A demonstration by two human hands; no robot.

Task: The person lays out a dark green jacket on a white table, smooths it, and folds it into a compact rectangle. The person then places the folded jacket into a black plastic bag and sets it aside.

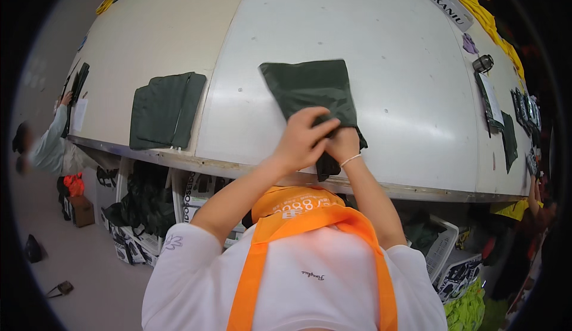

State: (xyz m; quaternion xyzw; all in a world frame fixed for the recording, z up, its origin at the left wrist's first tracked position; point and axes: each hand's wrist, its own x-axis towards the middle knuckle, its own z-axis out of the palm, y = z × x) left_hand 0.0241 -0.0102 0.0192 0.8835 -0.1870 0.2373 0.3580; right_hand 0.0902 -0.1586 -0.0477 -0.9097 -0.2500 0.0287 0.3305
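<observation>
A: While both hands sit on it, where's the dark green folded garment?

B: Flat on the white counter, near its front edge, lower corner hanging just over the lip. Left hand is closed on that near corner, fingers curled over the cloth. Right hand is pinching the same bunched corner; its fingertips are hidden, so probably a closed grip.

A: Risks?

B: A pull toward the edge could slide the piece off the counter, or undo the fold, since only one corner is held.

A: Anything nearby?

B: Second dark folded stack well apart to the left. Another person's sleeve at the far left.
</observation>
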